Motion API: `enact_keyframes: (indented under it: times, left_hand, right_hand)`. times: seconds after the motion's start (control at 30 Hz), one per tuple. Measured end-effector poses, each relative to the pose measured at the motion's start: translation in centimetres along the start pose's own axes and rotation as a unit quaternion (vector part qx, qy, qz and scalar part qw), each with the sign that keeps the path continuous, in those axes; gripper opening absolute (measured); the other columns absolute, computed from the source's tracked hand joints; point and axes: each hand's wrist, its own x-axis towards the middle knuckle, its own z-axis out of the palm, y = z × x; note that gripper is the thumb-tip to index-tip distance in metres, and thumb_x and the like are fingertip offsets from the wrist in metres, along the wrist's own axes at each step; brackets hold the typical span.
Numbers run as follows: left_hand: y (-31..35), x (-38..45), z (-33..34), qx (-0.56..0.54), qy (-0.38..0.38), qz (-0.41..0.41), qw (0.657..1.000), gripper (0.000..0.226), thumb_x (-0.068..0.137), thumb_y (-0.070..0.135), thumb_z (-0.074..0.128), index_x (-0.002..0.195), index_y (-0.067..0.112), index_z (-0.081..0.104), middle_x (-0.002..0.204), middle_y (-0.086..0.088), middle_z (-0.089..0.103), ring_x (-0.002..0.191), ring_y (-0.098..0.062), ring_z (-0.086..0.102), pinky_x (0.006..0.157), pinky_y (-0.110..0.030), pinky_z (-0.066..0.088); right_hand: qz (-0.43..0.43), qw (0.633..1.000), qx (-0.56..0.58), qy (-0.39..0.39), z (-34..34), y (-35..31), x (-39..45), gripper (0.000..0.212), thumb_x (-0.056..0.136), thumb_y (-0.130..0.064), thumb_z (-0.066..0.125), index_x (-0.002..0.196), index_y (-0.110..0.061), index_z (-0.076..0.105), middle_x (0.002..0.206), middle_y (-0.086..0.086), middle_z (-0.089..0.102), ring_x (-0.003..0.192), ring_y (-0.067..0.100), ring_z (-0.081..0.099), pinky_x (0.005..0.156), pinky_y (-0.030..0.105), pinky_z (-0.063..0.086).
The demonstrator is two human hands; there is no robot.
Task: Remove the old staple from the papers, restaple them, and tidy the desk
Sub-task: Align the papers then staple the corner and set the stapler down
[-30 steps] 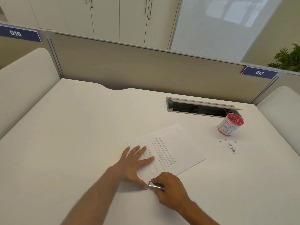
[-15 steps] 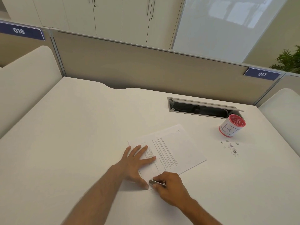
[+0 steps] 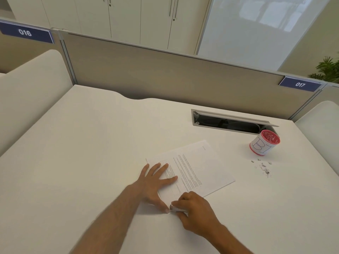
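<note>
1. Head view: the left hand (image 3: 156, 182) lies flat, fingers spread, pinning the white printed papers (image 3: 194, 169) to the white desk (image 3: 91, 143) so their near corner cannot shift.
2. The right hand (image 3: 194, 209) is closed around a small silver metal tool (image 3: 176, 208) at that corner, likely working the staple.
3. Loose metal staple scraps (image 3: 263, 167) lie beside the red-rimmed white cup (image 3: 264, 144), uncleared.

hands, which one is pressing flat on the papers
The left hand, fingers spread flat on the papers. The right hand is instead curled around a small metal tool at their near corner.

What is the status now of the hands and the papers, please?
Left hand flat on papers, pinning them. Right hand shut on small metal tool at near corner. Loose staple bits beside red cup, clear of work.
</note>
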Motion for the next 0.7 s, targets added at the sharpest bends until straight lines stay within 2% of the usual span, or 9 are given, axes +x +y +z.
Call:
enact_keyframes:
  times: [0.13, 0.37, 0.43, 0.47, 0.5, 0.57, 0.63, 0.67, 0.7]
  left_hand:
    - [0.0, 0.0, 0.0, 0.0, -0.005, -0.002, 1.0, 0.114, 0.056, 0.085, 0.06, 0.144, 0.057, -0.006, 0.158, 0.004, -0.027, 0.142, -0.019, -0.032, 0.112, -0.053, -0.023]
    - [-0.2, 0.3, 0.3, 0.0, -0.006, -0.008, 1.0, 0.114, 0.053, 0.087, 0.058, 0.142, 0.06, -0.008, 0.158, 0.006, -0.028, 0.141, -0.017, -0.034, 0.112, -0.054, -0.022]
    - [-0.2, 0.2, 0.3, -0.004, -0.005, -0.007, 1.0, 0.114, 0.053, 0.088, 0.058, 0.142, 0.06, -0.008, 0.158, 0.006, -0.028, 0.141, -0.017, -0.033, 0.112, -0.054, -0.022]
    - [-0.2, 0.2, 0.3, -0.006, -0.005, -0.008, 1.0, 0.114, 0.053, 0.087, 0.059, 0.142, 0.06, -0.008, 0.158, 0.006, -0.028, 0.141, -0.017, -0.033, 0.112, -0.054, -0.022]
    - [-0.2, 0.2, 0.2, -0.006, -0.005, -0.008, 1.0, 0.114, 0.053, 0.087, 0.059, 0.142, 0.06, -0.008, 0.158, 0.006, -0.028, 0.141, -0.017, -0.033, 0.112, -0.054, -0.022]
    - [-0.1, 0.1, 0.1, -0.005, -0.004, -0.006, 1.0, 0.114, 0.054, 0.086, 0.06, 0.142, 0.06, -0.008, 0.158, 0.006, -0.027, 0.141, -0.017, -0.033, 0.113, -0.053, -0.022]
    - [-0.1, 0.0, 0.0, -0.005, -0.002, -0.004, 1.0, 0.113, 0.055, 0.085, 0.061, 0.142, 0.06, -0.007, 0.158, 0.006, -0.027, 0.142, -0.017, -0.032, 0.113, -0.053, -0.022]
    - [-0.1, 0.0, 0.0, -0.004, -0.002, -0.003, 1.0, 0.113, 0.055, 0.085, 0.061, 0.142, 0.06, -0.007, 0.158, 0.006, -0.027, 0.142, -0.017, -0.032, 0.113, -0.053, -0.022]
    - [-0.2, -0.1, 0.0, -0.004, -0.003, -0.003, 1.0, 0.113, 0.055, 0.085, 0.061, 0.141, 0.061, -0.008, 0.158, 0.006, -0.028, 0.142, -0.017, -0.032, 0.113, -0.053, -0.022]
  right_hand:
    - [0.062, 0.997, 0.03, -0.045, -0.9, 0.7, 0.1, 0.035, 0.085, -0.043, 0.056, 0.116, -0.031, 0.067, 0.104, -0.013, 0.071, 0.091, 0.009, 0.063, 0.081, 0.021, 0.05]
    - [0.136, 0.987, 0.076, -0.043, -2.1, 1.1, 0.7, 0.026, 0.081, -0.043, 0.065, 0.102, -0.029, 0.072, 0.094, -0.015, 0.073, 0.083, 0.009, 0.065, 0.079, 0.021, 0.054]
    - [0.179, 0.975, 0.127, -0.015, -2.1, 1.0, 0.7, 0.026, 0.078, -0.042, 0.071, 0.102, -0.03, 0.072, 0.092, -0.016, 0.072, 0.082, 0.005, 0.066, 0.079, 0.018, 0.055]
    - [0.216, 0.959, 0.186, 0.009, -2.2, 1.1, 0.7, 0.026, 0.077, -0.038, 0.076, 0.101, -0.029, 0.072, 0.09, -0.014, 0.072, 0.079, 0.007, 0.068, 0.076, 0.019, 0.056]
    - [0.256, 0.927, 0.272, 0.034, -2.4, 1.1, 0.8, 0.025, 0.076, -0.031, 0.079, 0.1, -0.026, 0.073, 0.087, -0.008, 0.073, 0.075, 0.01, 0.069, 0.072, 0.024, 0.058]
    - [0.329, 0.818, 0.466, 0.073, -2.9, 1.7, 1.0, 0.022, 0.081, -0.016, 0.077, 0.102, -0.013, 0.073, 0.085, 0.01, 0.073, 0.067, 0.022, 0.069, 0.063, 0.036, 0.059]
    - [0.385, 0.695, 0.599, 0.097, -3.5, 2.4, 1.4, 0.019, 0.084, -0.009, 0.072, 0.103, -0.005, 0.072, 0.086, 0.015, 0.071, 0.066, 0.025, 0.062, 0.056, 0.034, 0.054]
    - [0.407, 0.648, 0.634, 0.11, -3.8, 3.0, 1.6, 0.02, 0.083, -0.006, 0.071, 0.102, -0.003, 0.071, 0.085, 0.015, 0.069, 0.065, 0.024, 0.059, 0.053, 0.032, 0.051]
    - [0.423, 0.617, 0.652, 0.123, -4.1, 3.6, 1.8, 0.021, 0.08, -0.003, 0.072, 0.101, -0.002, 0.071, 0.084, 0.014, 0.067, 0.064, 0.022, 0.056, 0.051, 0.03, 0.049]
